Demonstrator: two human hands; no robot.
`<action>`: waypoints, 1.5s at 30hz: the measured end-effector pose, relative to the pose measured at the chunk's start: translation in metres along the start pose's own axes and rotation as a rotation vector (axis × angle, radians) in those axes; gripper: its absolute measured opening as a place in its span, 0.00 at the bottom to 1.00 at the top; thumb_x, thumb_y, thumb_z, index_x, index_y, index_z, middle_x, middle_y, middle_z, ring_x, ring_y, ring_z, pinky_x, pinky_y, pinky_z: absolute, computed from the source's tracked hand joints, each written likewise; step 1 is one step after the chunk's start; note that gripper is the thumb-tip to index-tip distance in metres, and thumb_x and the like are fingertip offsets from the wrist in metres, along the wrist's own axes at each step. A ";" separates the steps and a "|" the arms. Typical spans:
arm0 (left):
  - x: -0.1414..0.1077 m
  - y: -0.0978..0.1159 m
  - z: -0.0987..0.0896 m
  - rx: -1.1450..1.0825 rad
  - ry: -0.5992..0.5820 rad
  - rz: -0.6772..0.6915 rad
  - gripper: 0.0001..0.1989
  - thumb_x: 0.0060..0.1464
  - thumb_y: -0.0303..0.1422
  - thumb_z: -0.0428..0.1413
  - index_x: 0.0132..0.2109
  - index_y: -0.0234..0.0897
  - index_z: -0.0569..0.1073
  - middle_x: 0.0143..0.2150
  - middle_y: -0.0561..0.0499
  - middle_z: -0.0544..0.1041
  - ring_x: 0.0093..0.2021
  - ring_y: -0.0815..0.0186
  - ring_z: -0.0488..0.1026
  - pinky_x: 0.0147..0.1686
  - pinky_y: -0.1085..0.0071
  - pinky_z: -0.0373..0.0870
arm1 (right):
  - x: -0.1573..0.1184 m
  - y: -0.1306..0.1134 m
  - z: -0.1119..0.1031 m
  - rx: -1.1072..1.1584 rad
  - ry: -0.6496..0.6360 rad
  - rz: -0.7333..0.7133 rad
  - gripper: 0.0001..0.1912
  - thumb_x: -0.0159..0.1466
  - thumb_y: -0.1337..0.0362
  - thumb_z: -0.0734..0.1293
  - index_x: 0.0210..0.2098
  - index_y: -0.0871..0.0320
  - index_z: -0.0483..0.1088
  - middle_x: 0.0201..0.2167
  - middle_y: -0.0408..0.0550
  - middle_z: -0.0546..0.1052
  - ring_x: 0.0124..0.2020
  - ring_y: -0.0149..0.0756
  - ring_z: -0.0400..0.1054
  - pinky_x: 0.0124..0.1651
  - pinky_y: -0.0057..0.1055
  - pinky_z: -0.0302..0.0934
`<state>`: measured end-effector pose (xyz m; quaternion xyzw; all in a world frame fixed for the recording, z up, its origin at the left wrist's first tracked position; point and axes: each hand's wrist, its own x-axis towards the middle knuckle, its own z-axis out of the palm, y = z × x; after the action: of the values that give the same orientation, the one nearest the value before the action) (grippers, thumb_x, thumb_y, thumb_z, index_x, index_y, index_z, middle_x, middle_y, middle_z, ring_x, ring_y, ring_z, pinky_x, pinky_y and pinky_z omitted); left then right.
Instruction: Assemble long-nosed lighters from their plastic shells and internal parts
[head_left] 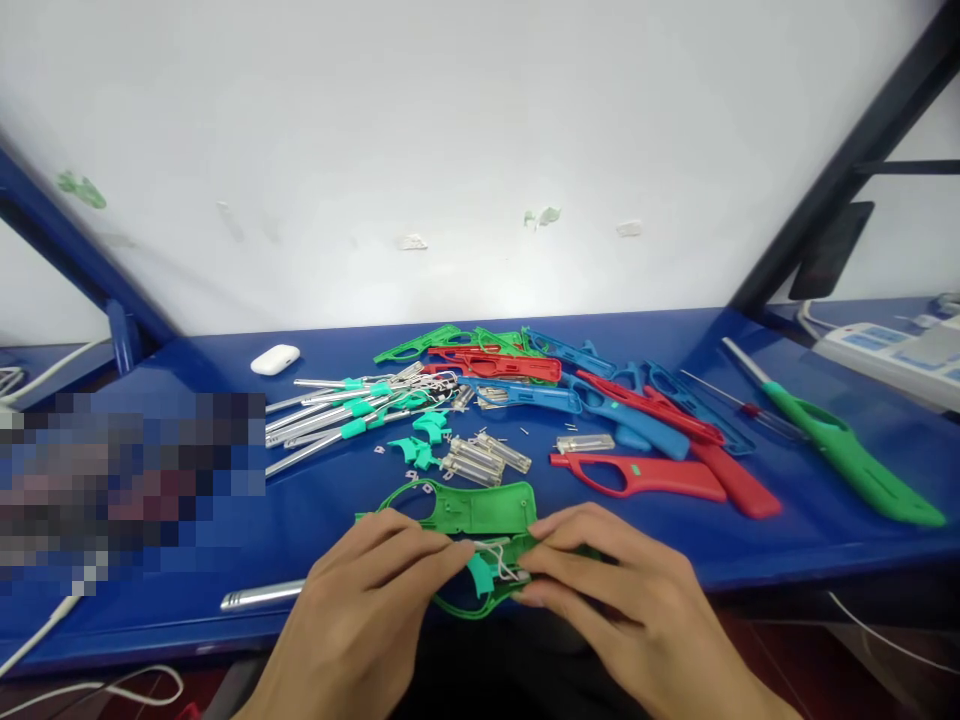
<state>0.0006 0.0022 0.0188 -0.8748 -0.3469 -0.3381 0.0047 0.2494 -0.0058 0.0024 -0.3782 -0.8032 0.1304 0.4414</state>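
A: Where is the left hand?
B: It is at the left part of a green shell, near the front edge of the table. Its fingers are bent and closed on this shell; what the fingertips press, I cannot tell exactly.
A: And the right hand?
B: It grips the right part of the same shell, with thumb and fingers pinched together.
A: What is visible between the hands?
B: A teal trigger and, just beside it, white wires, both in the shell. A metal tube comes out to the left of the left hand; its other end is hidden.
A: What lies beyond?
B: Just behind the hands is a second shell, with its inner side up. Farther are clear tanks, and near them, to the left, loose triggers. More to the left is a bunch of tubes with teal parts.
A: And to the right?
B: A red handle, then a screwdriver and a green lighter. A white case lies at the far left.
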 end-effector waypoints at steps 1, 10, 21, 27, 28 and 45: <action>-0.001 0.000 -0.001 0.010 -0.001 0.003 0.17 0.68 0.20 0.51 0.53 0.42 0.78 0.43 0.56 0.84 0.41 0.69 0.76 0.41 0.75 0.77 | -0.001 0.001 0.000 -0.003 0.000 0.003 0.05 0.71 0.61 0.71 0.43 0.52 0.81 0.39 0.44 0.82 0.44 0.32 0.79 0.47 0.23 0.75; -0.019 -0.007 0.000 0.098 -0.144 0.011 0.25 0.63 0.14 0.48 0.58 0.43 0.75 0.48 0.51 0.81 0.49 0.64 0.72 0.48 0.71 0.79 | -0.001 0.000 0.001 -0.020 0.007 0.006 0.07 0.72 0.58 0.70 0.42 0.52 0.81 0.38 0.44 0.82 0.42 0.33 0.80 0.45 0.23 0.76; -0.020 0.006 0.000 0.152 -0.113 -0.020 0.25 0.64 0.17 0.50 0.62 0.42 0.74 0.51 0.44 0.74 0.49 0.60 0.68 0.43 0.67 0.79 | -0.002 0.001 0.000 -0.024 -0.003 0.014 0.05 0.70 0.61 0.72 0.44 0.52 0.81 0.40 0.43 0.83 0.42 0.32 0.79 0.46 0.23 0.75; -0.013 0.017 -0.002 0.113 -0.076 -0.013 0.24 0.63 0.16 0.49 0.61 0.37 0.73 0.47 0.45 0.77 0.49 0.61 0.70 0.47 0.65 0.79 | -0.003 -0.001 -0.001 -0.038 -0.037 0.016 0.08 0.73 0.60 0.68 0.42 0.50 0.81 0.40 0.42 0.83 0.41 0.31 0.80 0.47 0.22 0.74; -0.013 0.017 -0.002 0.113 -0.076 -0.014 0.24 0.62 0.16 0.49 0.61 0.36 0.73 0.47 0.45 0.77 0.48 0.61 0.70 0.46 0.66 0.79 | -0.004 -0.001 -0.001 -0.040 -0.033 0.026 0.07 0.73 0.59 0.68 0.42 0.49 0.80 0.40 0.41 0.83 0.41 0.31 0.80 0.47 0.22 0.74; -0.035 0.002 -0.004 0.166 -0.029 -0.074 0.16 0.69 0.24 0.54 0.58 0.45 0.76 0.54 0.51 0.79 0.55 0.62 0.74 0.56 0.64 0.72 | 0.014 -0.009 0.007 -0.117 -0.183 0.120 0.07 0.75 0.61 0.65 0.46 0.46 0.77 0.40 0.42 0.79 0.37 0.34 0.76 0.42 0.28 0.73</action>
<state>-0.0195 -0.0212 0.0015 -0.8629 -0.4058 -0.2953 0.0594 0.2345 -0.0007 0.0120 -0.4373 -0.8223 0.1432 0.3349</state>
